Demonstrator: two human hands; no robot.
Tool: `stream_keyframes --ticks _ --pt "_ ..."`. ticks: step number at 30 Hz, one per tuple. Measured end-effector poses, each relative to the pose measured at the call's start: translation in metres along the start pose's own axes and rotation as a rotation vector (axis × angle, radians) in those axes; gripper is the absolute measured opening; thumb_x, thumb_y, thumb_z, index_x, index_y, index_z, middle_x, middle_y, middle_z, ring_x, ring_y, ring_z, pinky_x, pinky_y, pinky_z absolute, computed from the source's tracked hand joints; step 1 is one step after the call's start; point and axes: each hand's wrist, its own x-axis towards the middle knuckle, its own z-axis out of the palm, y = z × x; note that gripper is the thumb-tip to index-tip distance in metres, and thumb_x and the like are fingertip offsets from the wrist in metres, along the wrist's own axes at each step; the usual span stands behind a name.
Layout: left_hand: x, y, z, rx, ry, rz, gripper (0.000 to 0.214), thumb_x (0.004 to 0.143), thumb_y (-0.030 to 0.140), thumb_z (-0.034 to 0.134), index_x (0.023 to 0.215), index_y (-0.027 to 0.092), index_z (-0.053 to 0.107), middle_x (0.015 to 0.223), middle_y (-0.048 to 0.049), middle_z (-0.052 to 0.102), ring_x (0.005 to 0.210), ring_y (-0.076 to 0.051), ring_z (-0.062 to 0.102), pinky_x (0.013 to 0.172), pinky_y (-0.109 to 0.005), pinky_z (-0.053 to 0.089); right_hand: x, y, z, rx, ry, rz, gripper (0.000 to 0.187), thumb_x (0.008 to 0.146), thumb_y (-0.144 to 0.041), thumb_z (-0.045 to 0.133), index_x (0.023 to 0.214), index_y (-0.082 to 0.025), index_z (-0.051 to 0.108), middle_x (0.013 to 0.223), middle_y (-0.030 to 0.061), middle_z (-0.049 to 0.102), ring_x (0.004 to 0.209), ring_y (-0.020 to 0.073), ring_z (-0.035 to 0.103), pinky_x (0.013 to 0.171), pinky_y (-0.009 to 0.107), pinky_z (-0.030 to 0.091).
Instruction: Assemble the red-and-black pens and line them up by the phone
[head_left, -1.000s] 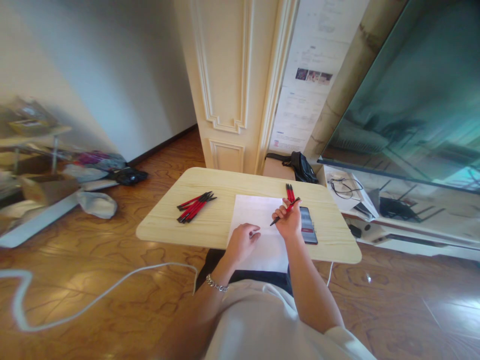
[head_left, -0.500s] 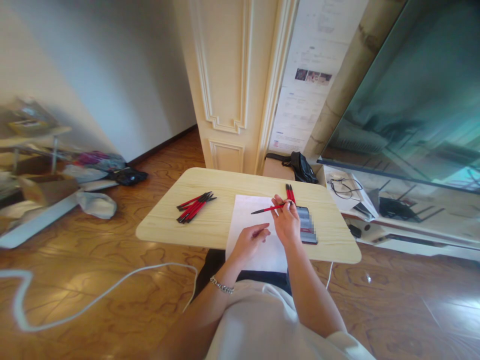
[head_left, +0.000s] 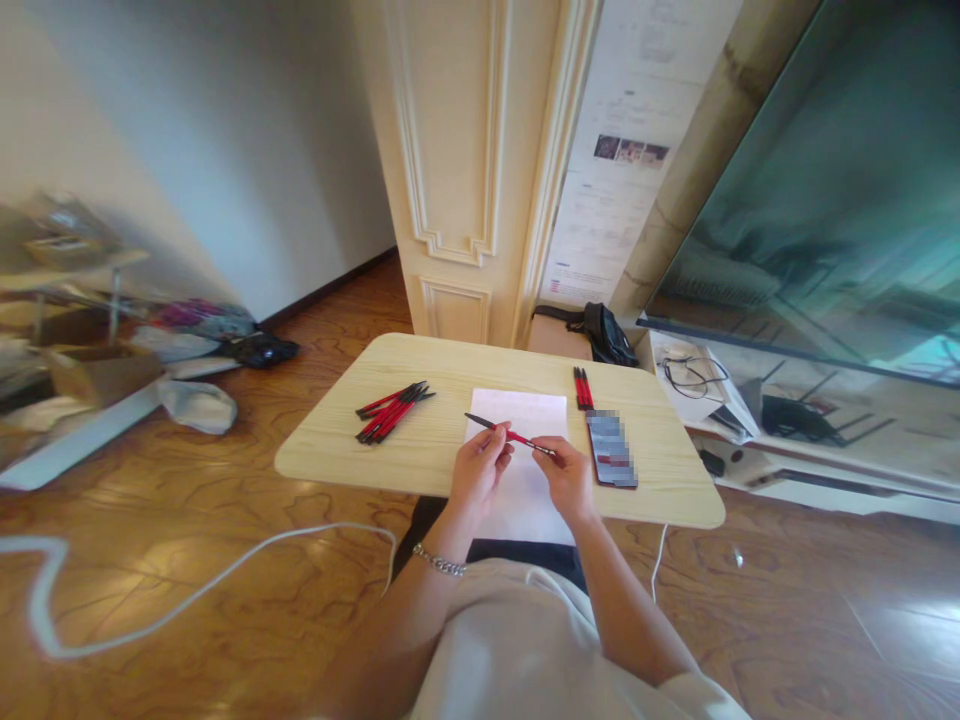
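A red and black pen (head_left: 517,437) is held between my two hands above a white sheet of paper (head_left: 517,505). My left hand (head_left: 480,465) pinches the pen near its middle, with the black end sticking out to the upper left. At the other end, my right hand (head_left: 568,477) grips the pen between thumb and fingers. A pile of red and black pens (head_left: 392,413) lies on the left of the table. Two or three more pens (head_left: 582,388) lie side by side at the back right, just beyond a phone (head_left: 609,450) whose screen is blurred.
The pale wooden table (head_left: 322,440) has rounded corners. Behind it stand a black bag (head_left: 609,335) and a low cabinet (head_left: 810,480) with cables on it. A white cable (head_left: 225,590) runs across the floor at left, near plastic bags (head_left: 199,405) and boxes.
My left hand has moved up and closed on the pen, which my right hand held alone before. My right hand has lowered and turned, now gripping the pen's right end.
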Motion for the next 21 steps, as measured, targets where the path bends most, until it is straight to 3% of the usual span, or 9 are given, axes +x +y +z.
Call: stream_keyframes --ticks 6,11,17,21 --pt "0.002 -0.005 -0.007 0.068 -0.051 0.018 0.034 0.069 0.036 0.074 0.091 0.011 0.069 0.075 -0.0038 0.065 0.067 -0.009 0.058 0.067 -0.022 0.048 -0.008 -0.009 -0.009 -0.09 -0.172 0.067 0.023 0.08 -0.038 0.061 0.091 -0.021 0.071 0.091 0.0068 0.067 0.081 0.0185 0.062 0.073 0.031 0.05" --pt "0.001 -0.009 -0.006 0.253 -0.144 0.039 0.033 0.076 0.037 0.067 0.095 0.01 0.068 0.077 -0.0055 0.065 0.071 -0.011 0.059 0.071 -0.025 0.048 -0.003 -0.012 -0.015 -0.191 -0.192 0.225 0.03 0.079 -0.042 0.06 0.092 -0.018 0.072 0.075 0.0049 0.068 0.066 0.0172 0.061 0.061 0.029 0.049" --pt "0.001 -0.008 -0.001 0.329 -0.21 0.051 0.036 0.077 0.041 0.065 0.097 0.011 0.068 0.076 -0.0055 0.065 0.069 -0.012 0.058 0.07 -0.027 0.048 0.006 -0.025 -0.022 -0.361 -0.263 0.22 0.028 0.076 -0.041 0.063 0.093 -0.021 0.073 0.084 0.0031 0.071 0.073 0.0177 0.063 0.065 0.027 0.047" --pt "0.001 -0.007 0.001 0.376 -0.249 0.066 0.038 0.078 0.042 0.063 0.101 0.011 0.067 0.08 -0.0066 0.066 0.071 -0.013 0.059 0.073 -0.028 0.048 0.012 -0.034 -0.025 -0.416 -0.299 0.213 0.027 0.077 -0.04 0.061 0.092 -0.021 0.072 0.078 0.0021 0.07 0.065 0.0153 0.06 0.058 0.025 0.045"
